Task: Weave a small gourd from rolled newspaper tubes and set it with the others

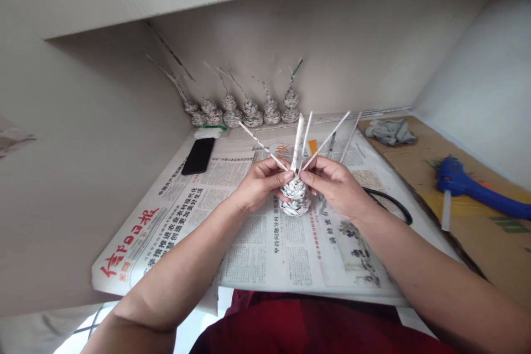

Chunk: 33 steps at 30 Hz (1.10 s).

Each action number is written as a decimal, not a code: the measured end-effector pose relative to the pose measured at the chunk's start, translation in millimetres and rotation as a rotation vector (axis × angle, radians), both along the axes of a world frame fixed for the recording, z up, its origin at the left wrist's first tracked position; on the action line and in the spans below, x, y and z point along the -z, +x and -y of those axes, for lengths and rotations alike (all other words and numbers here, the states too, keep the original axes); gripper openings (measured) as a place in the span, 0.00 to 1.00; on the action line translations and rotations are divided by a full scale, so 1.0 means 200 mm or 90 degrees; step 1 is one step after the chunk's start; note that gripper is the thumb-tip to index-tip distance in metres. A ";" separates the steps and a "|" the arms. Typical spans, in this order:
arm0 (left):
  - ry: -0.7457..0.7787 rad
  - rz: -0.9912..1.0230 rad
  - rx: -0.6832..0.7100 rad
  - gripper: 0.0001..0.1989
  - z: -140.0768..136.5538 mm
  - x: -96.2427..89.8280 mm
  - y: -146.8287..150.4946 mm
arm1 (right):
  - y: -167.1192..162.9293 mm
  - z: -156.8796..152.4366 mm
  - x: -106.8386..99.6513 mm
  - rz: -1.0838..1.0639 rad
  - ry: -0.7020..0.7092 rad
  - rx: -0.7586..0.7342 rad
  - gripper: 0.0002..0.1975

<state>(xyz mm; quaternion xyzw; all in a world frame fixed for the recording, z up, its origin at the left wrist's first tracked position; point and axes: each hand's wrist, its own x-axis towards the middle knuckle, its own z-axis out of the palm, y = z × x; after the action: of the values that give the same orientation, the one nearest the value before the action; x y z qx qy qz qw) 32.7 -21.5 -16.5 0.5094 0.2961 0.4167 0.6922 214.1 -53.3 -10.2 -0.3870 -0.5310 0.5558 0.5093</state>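
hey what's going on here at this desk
A person's left hand and right hand grip a small woven paper piece near its top, with several thin paper sticks fanning upward from it. Newspaper is spread underneath. A row of gourd-shaped woven pieces stands at the back. A black phone lies to the left, and a blue glue gun rests on cardboard to the right.

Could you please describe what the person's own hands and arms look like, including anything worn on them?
The left hand and right hand are both bare, with no glove, ring or watch visible. The left forearm and right forearm are bare too; no sleeve shows within the picture. Below them, a red garment with darker red areas is visible.
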 end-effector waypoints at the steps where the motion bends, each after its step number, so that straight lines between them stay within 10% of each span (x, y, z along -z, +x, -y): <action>1: -0.001 -0.001 0.006 0.17 0.00 0.00 0.00 | 0.00 0.00 0.00 -0.005 0.004 -0.001 0.14; 33: 0.079 0.003 -0.007 0.17 0.02 -0.02 0.01 | 0.01 0.04 -0.03 -0.027 -0.003 -0.015 0.14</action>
<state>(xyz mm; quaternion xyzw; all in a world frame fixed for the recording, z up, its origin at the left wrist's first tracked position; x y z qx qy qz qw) 33.9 -24.6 -12.5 0.5485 0.2713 0.4393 0.6577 215.6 -60.5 -3.9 -0.3699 -0.5234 0.5711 0.5130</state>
